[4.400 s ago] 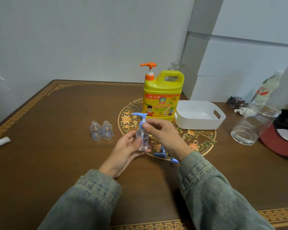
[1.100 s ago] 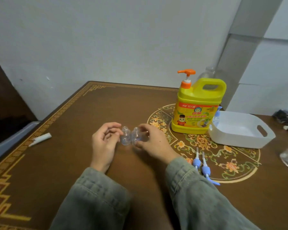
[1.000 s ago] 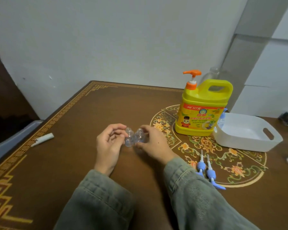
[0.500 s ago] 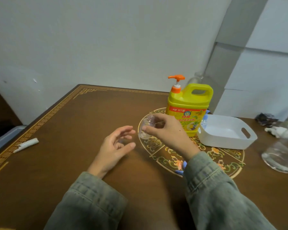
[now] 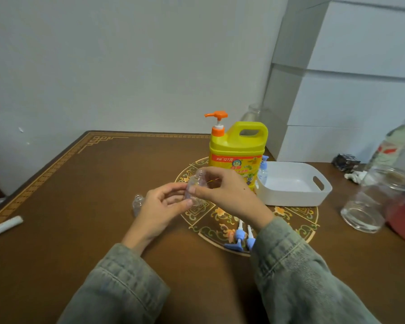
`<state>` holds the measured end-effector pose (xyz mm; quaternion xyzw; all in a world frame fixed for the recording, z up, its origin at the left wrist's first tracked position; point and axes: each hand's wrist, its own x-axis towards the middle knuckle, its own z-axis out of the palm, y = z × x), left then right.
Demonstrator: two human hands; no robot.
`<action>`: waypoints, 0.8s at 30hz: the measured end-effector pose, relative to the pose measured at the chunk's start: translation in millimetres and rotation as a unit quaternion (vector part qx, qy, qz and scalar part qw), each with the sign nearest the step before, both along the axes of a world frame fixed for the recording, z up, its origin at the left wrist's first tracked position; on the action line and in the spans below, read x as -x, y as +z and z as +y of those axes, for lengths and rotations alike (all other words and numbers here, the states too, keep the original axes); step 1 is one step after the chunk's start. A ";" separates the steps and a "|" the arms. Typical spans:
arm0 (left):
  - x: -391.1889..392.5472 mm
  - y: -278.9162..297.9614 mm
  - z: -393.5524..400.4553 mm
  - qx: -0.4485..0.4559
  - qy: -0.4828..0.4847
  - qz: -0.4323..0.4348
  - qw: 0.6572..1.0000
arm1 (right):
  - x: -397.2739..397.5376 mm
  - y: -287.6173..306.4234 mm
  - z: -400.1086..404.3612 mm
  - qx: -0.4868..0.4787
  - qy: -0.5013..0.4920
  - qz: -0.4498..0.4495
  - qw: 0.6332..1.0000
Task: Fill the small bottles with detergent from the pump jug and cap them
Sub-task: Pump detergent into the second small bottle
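Two hands hold one small clear plastic bottle upright above the brown patterned bench. The left hand curls its grip around the bottle's lower body; the right hand pinches its upper part. A second small clear bottle stands on the bench just left of the left hand. The yellow pump jug with orange nozzle stands behind, beside a white plastic tray. Two blue pump caps lie near the right sleeve.

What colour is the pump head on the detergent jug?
Orange, atop the yellow jug; the pump head shows clearly in the head view.
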<state>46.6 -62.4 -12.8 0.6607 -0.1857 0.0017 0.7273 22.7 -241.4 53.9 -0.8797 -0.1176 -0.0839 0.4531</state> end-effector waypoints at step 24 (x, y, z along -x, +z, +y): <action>-107.8 85.3 -32.5 -0.228 0.137 -0.126 0.956 | -87.6 60.5 -38.4 0.263 -0.129 -0.232 0.928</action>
